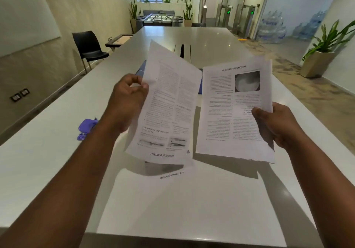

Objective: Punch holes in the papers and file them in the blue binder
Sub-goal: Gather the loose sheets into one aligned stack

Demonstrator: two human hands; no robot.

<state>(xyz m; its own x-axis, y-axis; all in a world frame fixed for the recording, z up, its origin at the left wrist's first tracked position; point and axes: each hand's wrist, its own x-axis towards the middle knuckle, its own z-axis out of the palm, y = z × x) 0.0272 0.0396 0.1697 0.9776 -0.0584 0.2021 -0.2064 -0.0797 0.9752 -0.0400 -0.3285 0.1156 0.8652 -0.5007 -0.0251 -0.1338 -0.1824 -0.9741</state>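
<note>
My left hand (127, 99) pinches the left edge of a printed sheet (169, 105), held up tilted above the table. A second printed sheet (230, 113), text upside down, is gripped at its right edge by my right hand (272, 121). Under both, more paper (172, 199) lies flat on the table near me. The blue binder (141, 70) is mostly hidden behind the held sheets; only a blue corner shows at the left and a sliver between the sheets. A purple hole punch (86, 128) rests on the table to the left, beside my left forearm.
The long white table (48, 161) runs away from me, with a cable slot (182, 50) in its middle. A black chair (88, 48) stands at the left side. A potted plant (322, 55) stands on the floor at the right.
</note>
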